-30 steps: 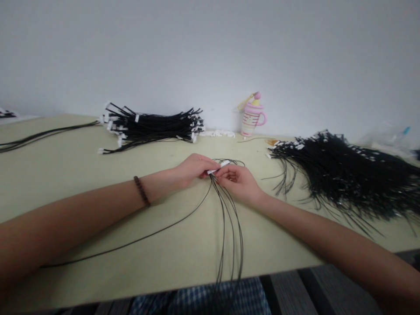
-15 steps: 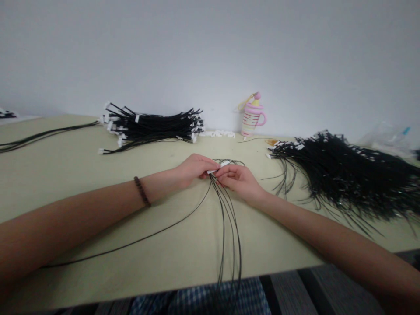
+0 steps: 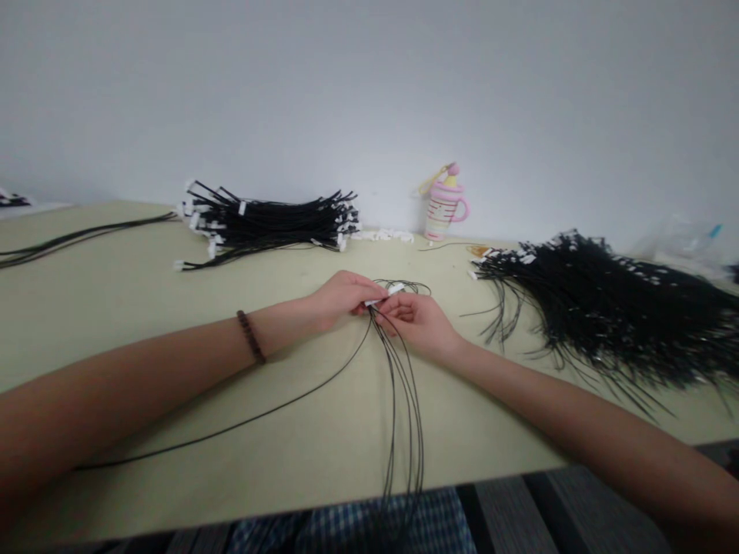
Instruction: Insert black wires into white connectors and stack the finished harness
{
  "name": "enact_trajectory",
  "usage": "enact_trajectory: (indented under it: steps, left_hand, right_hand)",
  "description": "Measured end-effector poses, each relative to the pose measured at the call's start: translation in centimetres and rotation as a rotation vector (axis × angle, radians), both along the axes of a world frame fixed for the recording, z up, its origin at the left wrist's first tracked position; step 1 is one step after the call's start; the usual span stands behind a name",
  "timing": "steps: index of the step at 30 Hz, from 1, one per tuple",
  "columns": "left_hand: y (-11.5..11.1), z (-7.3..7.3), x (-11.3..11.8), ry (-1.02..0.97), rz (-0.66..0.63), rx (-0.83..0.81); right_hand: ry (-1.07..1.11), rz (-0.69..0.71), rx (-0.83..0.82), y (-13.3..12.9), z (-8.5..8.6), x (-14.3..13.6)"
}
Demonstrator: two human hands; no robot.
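My left hand is closed, its thumb and fingers pinching a small white connector above the middle of the table. From the connector several thin black wires hang toward me and over the front edge, while one runs off to the lower left under my left forearm. More wire loops lie just behind the connector. My right hand meets the left from the other side, its thumb and forefinger pinched on a black wire close to the connector. The fingertips partly hide where wire and connector meet.
At the back left lies a bundle of black cables with white connectors. Small white pieces line the wall beside a pink striped cup. A large heap of black wires covers the right side, with a clear plastic bag behind.
My right fingers have shifted slightly down and curled more, now at a wire below the connector. More of the white connector shows. The left hand has stayed in place.
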State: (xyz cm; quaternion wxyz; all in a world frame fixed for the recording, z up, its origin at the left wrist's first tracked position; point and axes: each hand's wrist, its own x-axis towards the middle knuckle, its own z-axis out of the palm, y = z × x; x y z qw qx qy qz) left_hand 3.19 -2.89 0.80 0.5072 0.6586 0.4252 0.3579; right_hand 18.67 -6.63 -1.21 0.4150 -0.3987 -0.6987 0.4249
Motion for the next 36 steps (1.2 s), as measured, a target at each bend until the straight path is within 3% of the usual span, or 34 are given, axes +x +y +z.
enact_trajectory:
  steps: [4, 10, 15, 21, 28, 36]
  left_hand:
    - [0.0, 0.0, 0.0, -0.006, -0.010, -0.004]
    - [-0.2, 0.2, 0.0, -0.015, -0.006, 0.001]
    - [-0.3, 0.3, 0.1, -0.019, 0.000, -0.002]
    - [-0.2, 0.1, 0.1, -0.024, 0.014, -0.018]
    - [-0.3, 0.1, 0.1, -0.025, 0.003, -0.006]
    - [-0.7, 0.5, 0.4, -0.009, 0.047, -0.008]
  right_hand:
    - [-0.157, 0.003, 0.080, 0.0, -0.4, 0.1]
    - [-0.202, -0.007, 0.110, 0.3, -0.2, 0.3]
    - [-0.177, 0.073, 0.015, 0.1, 0.8, 0.5]
    - [0.020, 0.138, -0.190, -0.1, 1.2, 0.5]
    - [0.051, 0.092, -0.180, 0.3, 0.4, 0.5]
    - [0.022, 0.064, -0.212, -0.2, 1.6, 0.6]
